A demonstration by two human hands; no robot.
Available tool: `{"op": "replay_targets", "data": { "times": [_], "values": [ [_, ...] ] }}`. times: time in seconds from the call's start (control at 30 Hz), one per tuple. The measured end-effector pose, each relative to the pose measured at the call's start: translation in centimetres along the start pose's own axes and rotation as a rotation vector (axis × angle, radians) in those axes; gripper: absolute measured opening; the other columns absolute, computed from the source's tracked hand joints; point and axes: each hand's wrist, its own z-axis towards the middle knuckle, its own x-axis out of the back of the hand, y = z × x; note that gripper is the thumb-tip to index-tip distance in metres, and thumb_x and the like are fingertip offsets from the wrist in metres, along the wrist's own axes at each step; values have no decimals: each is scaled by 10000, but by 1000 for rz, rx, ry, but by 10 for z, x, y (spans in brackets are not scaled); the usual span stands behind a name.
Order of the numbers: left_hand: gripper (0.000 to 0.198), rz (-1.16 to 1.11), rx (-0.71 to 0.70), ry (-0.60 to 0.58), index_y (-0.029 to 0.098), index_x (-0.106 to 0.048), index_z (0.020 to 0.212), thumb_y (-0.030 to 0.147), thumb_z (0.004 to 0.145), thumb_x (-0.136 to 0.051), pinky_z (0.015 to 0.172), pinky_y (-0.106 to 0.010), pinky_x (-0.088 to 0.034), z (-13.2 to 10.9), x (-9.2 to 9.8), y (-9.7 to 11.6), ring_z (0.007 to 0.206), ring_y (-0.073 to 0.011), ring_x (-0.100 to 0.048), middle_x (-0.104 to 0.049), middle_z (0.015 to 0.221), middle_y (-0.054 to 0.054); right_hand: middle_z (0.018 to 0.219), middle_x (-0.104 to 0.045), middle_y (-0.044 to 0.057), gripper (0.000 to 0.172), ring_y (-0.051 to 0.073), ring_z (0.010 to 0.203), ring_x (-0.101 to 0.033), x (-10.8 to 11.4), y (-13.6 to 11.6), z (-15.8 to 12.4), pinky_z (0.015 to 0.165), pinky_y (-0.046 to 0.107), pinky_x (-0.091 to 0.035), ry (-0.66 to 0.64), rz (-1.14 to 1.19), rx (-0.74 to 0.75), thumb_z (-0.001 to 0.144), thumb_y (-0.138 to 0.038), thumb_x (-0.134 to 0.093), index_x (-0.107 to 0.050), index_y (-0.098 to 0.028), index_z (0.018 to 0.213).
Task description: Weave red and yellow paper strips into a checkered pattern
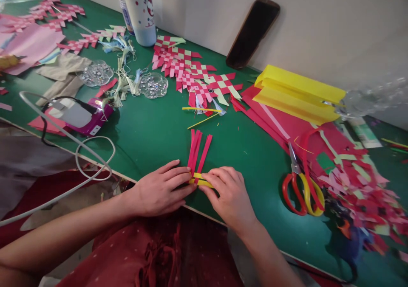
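Observation:
Several pink-red paper strips (196,151) stand out away from me, with yellow paper strips (200,179) crossing them near the table's front edge. My left hand (162,189) comes in from the left, its fingertips gripping the left end of this crossing; its thumb is mostly hidden. On the right side, my right hand (228,193) pinches the yellow strips between thumb and fingers. Beyond the hands lies a folded thin yellow strip (204,113). Scissors (298,185) with red and yellow handles rest to the right, blades pointing away.
Woven paper fish shapes (188,68) lie beyond, near a bottle (140,15) and bead trays (154,85). A phone (253,32) leans on the wall. Yellow folded paper (296,91) and paper scraps (360,185) lie right; a cable (63,113) and purple device (95,117) left.

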Motion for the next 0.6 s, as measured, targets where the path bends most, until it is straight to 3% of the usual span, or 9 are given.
{"op": "replay_targets", "data": {
  "times": [0.6],
  "values": [
    [381,-18,10,-11,205,-545,1318,305,953,-498,1211,-448,-234,0,0,0,1314,-219,-463,-567,1316,-75,1048,-700,60,200,217,975,-541,-3,4,5,855,377,-401,37,-104,57,935,-276,-577,-713,-255,1081]
  ]
}}
